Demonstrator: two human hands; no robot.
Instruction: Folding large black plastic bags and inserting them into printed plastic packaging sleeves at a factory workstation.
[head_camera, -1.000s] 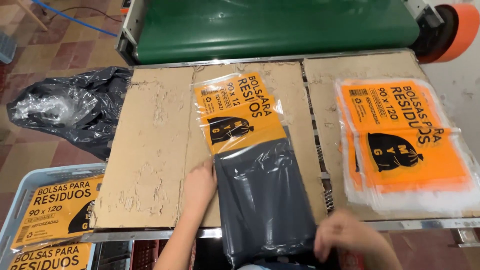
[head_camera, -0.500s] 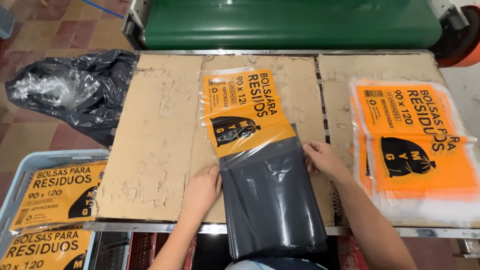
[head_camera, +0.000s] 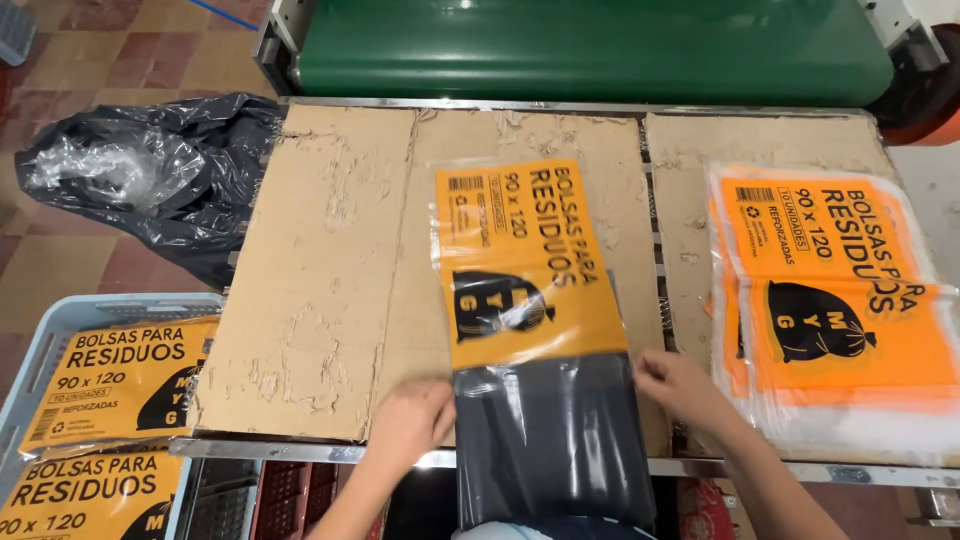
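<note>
The bag packet (head_camera: 535, 330), orange above and dark below, is lying mid-cardboard (head_camera: 310, 300) while we are flanking it, our left hand (head_camera: 410, 425) and right hand (head_camera: 680, 388) resting flat, fingers loosely spread, gripping nothing.

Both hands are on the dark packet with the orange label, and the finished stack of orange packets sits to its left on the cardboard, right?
Not quite. In the head view the stack of orange packets lies to the right of the dark packet, not the left. The left hand and right hand do rest at its edges.

Packing workshop, probably: conveyor belt (head_camera: 590, 50).
</note>
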